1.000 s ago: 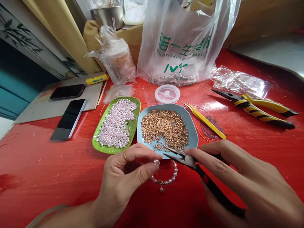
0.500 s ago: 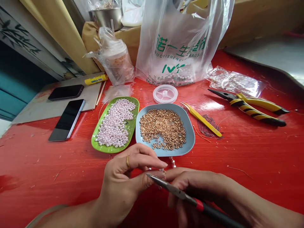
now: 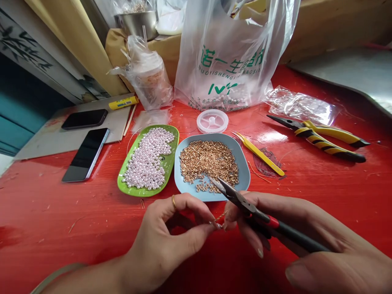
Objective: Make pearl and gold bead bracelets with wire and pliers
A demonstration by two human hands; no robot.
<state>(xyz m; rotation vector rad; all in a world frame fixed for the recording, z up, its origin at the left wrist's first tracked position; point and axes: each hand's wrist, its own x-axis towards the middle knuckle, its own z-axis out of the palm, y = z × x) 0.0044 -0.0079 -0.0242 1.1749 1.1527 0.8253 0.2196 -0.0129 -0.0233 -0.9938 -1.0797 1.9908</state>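
Note:
My left hand (image 3: 171,234), a gold ring on one finger, pinches a short gold twisted piece (image 3: 220,217) with a small shiny bead (image 3: 218,225) beside it. Its other end meets the thumb and fingertips of my right hand (image 3: 297,210). Black-and-red needle-nose pliers (image 3: 249,207) lie across that same right hand, their jaws slightly parted over the near edge of the blue dish (image 3: 245,175). Gold beads and pins (image 3: 211,159) fill most of this dish. Left of it, a green dish (image 3: 171,163) holds pale pink pearl beads (image 3: 147,159).
Yellow tweezers (image 3: 260,155) and yellow-black pliers (image 3: 318,139) lie to the right. Behind the dishes are a white spool (image 3: 212,121), a plastic bag (image 3: 226,53) and a wrapped cup (image 3: 151,77). Two phones (image 3: 87,155) rest at left, with a glue stick (image 3: 123,103).
The pliers' jaws have swung up and away from my left fingers, now over the blue dish. My right fingertips have come to the gold piece, which is now visible between both hands.

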